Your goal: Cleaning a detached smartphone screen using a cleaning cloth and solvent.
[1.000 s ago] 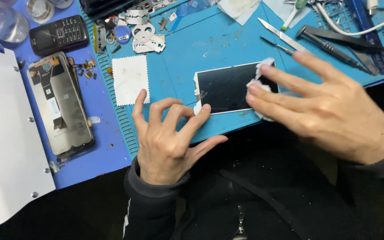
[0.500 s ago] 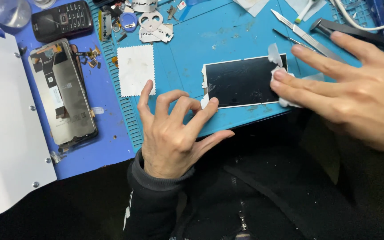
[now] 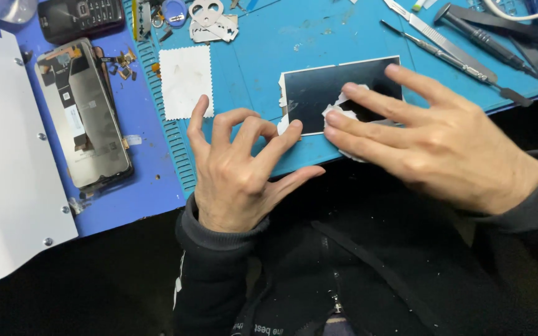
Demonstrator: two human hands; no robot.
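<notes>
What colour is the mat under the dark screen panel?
The mat is bright blue, clearest in the head view, under the screen panel.

The right hand point(image 3: 443, 143) presses a crumpled white wipe point(image 3: 344, 109) onto the dark phone screen point(image 3: 325, 90). The left hand point(image 3: 238, 168) braces the screen's left edge, fingertips bent, on the blue mat point(image 3: 263, 56).

The phone screen point(image 3: 325, 93) lies on the mat point(image 3: 269, 43), opened phone point(image 3: 85, 115) left, tools point(image 3: 468, 37) right.

phone screen point(image 3: 319, 93): right part under right hand point(image 3: 431, 140) | keypad phone point(image 3: 79, 17): top cut off
</notes>
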